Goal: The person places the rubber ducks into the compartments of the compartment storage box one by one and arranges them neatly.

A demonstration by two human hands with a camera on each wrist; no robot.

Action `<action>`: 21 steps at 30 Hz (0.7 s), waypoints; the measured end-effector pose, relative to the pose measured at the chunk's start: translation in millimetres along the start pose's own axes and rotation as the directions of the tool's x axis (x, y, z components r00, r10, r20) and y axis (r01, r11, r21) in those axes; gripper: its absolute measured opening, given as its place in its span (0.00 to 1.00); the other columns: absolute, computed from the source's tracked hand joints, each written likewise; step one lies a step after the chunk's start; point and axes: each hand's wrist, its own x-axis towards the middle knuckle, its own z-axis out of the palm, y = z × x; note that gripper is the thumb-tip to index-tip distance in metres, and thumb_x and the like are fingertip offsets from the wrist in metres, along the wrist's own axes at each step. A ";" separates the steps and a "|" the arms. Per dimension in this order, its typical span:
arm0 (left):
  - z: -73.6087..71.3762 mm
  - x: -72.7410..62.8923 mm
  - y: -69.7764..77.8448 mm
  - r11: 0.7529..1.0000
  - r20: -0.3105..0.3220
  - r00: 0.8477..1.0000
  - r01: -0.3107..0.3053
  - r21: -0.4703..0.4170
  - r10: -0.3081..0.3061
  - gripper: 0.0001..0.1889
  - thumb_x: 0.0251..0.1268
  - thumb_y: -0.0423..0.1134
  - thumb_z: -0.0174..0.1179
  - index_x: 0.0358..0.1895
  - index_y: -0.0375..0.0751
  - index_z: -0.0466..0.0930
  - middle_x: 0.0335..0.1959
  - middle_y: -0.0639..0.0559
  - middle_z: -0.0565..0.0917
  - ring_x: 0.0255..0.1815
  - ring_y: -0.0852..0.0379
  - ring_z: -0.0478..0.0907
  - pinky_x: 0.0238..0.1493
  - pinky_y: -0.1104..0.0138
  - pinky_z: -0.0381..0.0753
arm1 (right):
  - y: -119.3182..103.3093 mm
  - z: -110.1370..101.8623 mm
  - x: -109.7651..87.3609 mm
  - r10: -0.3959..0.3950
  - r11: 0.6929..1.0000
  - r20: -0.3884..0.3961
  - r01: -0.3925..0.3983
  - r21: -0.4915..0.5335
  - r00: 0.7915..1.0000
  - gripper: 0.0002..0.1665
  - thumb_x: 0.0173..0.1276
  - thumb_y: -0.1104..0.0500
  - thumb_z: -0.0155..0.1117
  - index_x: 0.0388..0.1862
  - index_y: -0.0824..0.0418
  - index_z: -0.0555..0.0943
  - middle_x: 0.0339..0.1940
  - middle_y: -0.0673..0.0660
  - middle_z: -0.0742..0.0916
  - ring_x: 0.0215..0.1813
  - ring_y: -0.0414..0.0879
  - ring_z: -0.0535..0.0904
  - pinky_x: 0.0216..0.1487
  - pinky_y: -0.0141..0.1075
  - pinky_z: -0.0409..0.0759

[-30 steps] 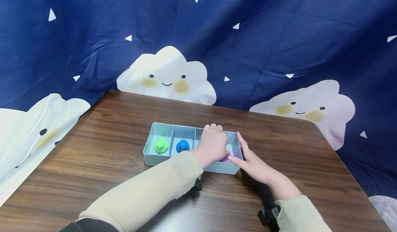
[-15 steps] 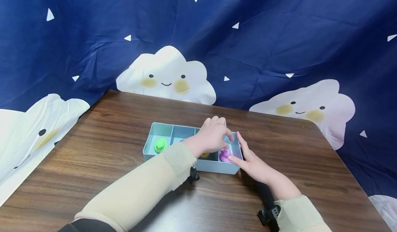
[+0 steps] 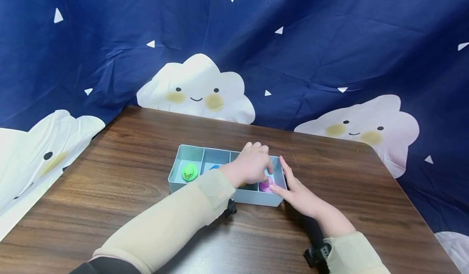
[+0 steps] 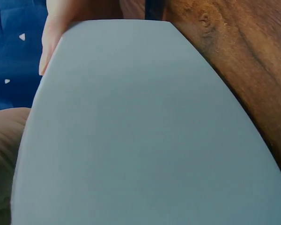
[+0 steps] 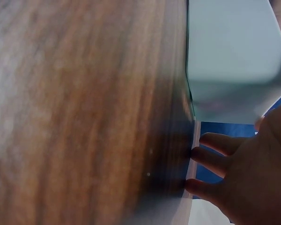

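Note:
A long pale blue-grey box [image 3: 258, 199] with compartments stands on the table. A green toy duck [image 3: 189, 172] sits in its left compartment. Beside it, a blue toy duck [image 3: 214, 167] is mostly covered by my left arm. Only a sliver of something yellow shows under my left hand [image 3: 252, 165]. That hand reaches over the box, thumb and index fingertips apart at a pink-purple toy duck [image 3: 265, 185] in the right compartment. My right hand [image 3: 302, 194] rests against the box's right end, thumb at the front rim; its fingers look straight in the right wrist view.
The brown wooden table [image 3: 135, 164] extends around the box. A dark blue curtain [image 3: 311, 54] with smiling clouds hangs behind it. In the left wrist view the box's front wall [image 4: 140, 126] fills most of the picture.
My left hand lifts from the right compartment, uncovering the pink-purple duck, then lowers again with its fingertips at that duck. My right hand and the box keep their places.

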 end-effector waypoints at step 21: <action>7.7 3.6 2.6 1.000 0.005 1.000 0.008 0.009 -0.008 0.06 0.56 0.55 0.71 0.34 0.64 0.90 0.34 0.64 0.75 0.40 0.59 0.63 0.43 0.64 0.58 | 4.4 -0.1 0.4 -0.019 1.000 -0.003 0.019 0.002 1.000 0.52 0.75 0.40 0.53 0.80 0.41 0.29 0.80 0.67 0.43 0.77 0.66 0.41 0.67 0.69 0.47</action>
